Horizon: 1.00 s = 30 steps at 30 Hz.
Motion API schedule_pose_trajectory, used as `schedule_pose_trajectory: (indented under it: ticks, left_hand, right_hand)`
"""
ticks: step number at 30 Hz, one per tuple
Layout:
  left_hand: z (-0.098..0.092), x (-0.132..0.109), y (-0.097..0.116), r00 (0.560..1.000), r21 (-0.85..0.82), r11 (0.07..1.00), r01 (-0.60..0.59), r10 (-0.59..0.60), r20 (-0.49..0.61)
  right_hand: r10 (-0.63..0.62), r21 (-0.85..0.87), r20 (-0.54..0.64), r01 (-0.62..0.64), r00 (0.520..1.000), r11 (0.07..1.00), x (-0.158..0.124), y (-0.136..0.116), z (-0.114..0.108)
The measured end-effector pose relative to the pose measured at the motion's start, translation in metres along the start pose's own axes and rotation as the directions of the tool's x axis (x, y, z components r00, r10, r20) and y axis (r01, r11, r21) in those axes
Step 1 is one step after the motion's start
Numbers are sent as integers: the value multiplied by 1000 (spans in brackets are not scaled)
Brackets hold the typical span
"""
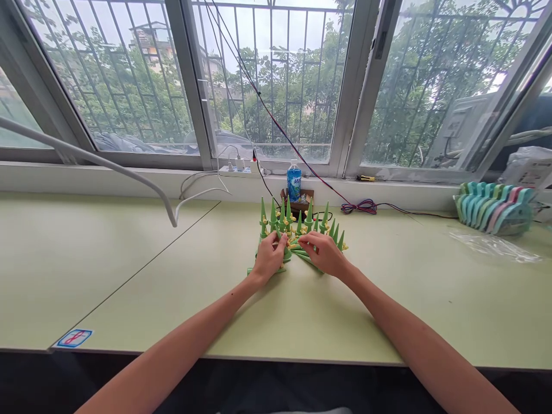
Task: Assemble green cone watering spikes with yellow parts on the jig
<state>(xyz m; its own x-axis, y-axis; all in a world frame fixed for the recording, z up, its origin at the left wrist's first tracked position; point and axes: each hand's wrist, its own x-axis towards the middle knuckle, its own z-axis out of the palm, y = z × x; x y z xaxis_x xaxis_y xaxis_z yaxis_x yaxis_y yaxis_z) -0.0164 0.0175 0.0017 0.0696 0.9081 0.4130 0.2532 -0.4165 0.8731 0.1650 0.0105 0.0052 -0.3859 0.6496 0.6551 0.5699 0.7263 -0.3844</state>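
Note:
Several green plant-watering spikes (309,216) with small yellow valves stand point-up in a cluster on the table, just beyond both hands. My left hand (270,253) is closed around one green watering spike (279,234), whose tip shows between thumb and fingers. Close beside it on the right, my right hand (324,252) has its thumb and fingertips pinched together near the yellow parts. What that pinch holds is too small to make out. More green spikes (302,254) lie flat on the table between and under the hands.
A blue liquid bottle (294,183) stands behind the spikes by a small brown box (307,195). A power strip (240,171) sits on the sill. A white cable (129,172) hangs at left. At right are colourful plastic pieces (494,207), clear plastic bag (495,246) and coiled wires (360,206).

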Motion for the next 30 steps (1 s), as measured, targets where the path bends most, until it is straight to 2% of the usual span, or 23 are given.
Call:
schedule_pose_trajectory:
  ticks: [14,30]
  left_hand:
    - [2,-3,4,997,1,998,-67,67,31]
    - [3,-4,5,999,-23,999,-48,48,15]
  right_hand:
    - [36,23,8,-36,999,999,1,-4,3]
    - [-2,49,47,-1,999,999,-1,1,6]
